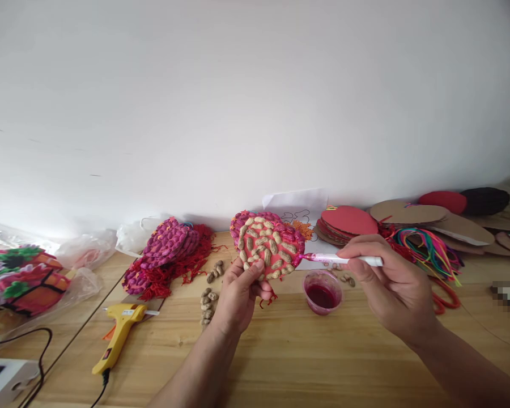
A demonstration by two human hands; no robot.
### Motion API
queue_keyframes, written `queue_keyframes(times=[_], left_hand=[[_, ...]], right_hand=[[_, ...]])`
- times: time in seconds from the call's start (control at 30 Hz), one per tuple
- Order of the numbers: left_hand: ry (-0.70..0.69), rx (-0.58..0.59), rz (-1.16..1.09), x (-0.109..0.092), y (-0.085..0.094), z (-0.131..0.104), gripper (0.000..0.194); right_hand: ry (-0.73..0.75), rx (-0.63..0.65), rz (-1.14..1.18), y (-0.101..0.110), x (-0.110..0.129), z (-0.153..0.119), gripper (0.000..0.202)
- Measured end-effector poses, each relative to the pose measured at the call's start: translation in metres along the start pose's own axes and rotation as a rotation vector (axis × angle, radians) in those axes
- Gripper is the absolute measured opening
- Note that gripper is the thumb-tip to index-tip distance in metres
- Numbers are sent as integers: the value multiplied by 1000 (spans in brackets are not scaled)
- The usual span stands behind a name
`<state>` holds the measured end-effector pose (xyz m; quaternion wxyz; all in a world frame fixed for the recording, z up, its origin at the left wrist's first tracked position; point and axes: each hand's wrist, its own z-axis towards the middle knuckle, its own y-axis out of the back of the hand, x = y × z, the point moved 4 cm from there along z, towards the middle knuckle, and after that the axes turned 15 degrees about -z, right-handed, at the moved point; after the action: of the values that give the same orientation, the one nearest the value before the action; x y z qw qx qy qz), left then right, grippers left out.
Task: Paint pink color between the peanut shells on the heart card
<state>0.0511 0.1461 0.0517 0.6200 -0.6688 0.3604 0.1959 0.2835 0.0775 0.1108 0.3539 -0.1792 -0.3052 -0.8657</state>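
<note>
Raised above the table, a round red disc covered in peanuts [261,246] is gripped at its lower edge by my left hand [243,289], thumb on the front. Some peanuts along its right and upper right edge are painted magenta; the others keep their tan shells. In my right hand [391,286] is a white paintbrush [344,259], pinched between thumb and fingers. Its magenta tip touches the disc's right edge. Below the brush stands a clear plastic cup of dark magenta paint [323,292].
Finished-looking purple peanut discs with red tassels [170,246] lie left, above a yellow glue gun [121,334]. Loose peanuts [208,303] sit beside my left hand. Stacked red discs [348,220], coloured cords [429,249] and cardboard ovals [408,212] line the wall at right.
</note>
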Motion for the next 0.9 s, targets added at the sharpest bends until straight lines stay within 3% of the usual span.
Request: queue_keyframes(times=[0.63, 0.9], left_hand=[[-132, 63, 142, -3, -2, -2, 29], [-226, 41, 260, -5, -2, -7, 31]], right_hand=[[177, 7, -160, -2, 5, -3, 32], [276, -31, -321, 0, 15, 0, 27]])
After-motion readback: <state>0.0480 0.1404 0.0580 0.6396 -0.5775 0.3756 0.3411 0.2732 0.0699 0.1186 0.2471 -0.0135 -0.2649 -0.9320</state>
